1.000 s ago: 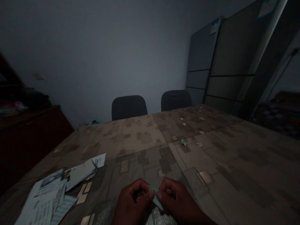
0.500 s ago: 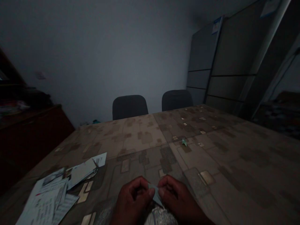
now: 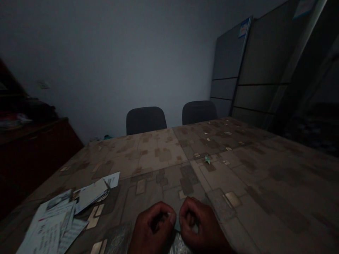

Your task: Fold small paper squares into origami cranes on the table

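Observation:
At the near edge of the table, my left hand point(image 3: 156, 227) and my right hand point(image 3: 200, 225) are close together with fingers curled into pinches. Between them shows a small pale blue-green piece of paper point(image 3: 177, 223), gripped from both sides and mostly covered by the fingers. How it is folded I cannot make out. Farther off, right of centre, a small green folded paper figure point(image 3: 207, 159) stands on the patterned tablecloth point(image 3: 148, 155).
Printed sheets point(image 3: 47, 225) and a stack of paper pieces point(image 3: 91, 195) lie at the left. Two dark chairs point(image 3: 146, 120) stand behind the far edge. A dark red cabinet point(image 3: 37, 144) is on the left, and tall sliding doors point(image 3: 261, 70) are on the right.
My fingers have shifted around the paper and curled further over it, so less of it shows. My hands stay in about the same place. The view has moved slightly.

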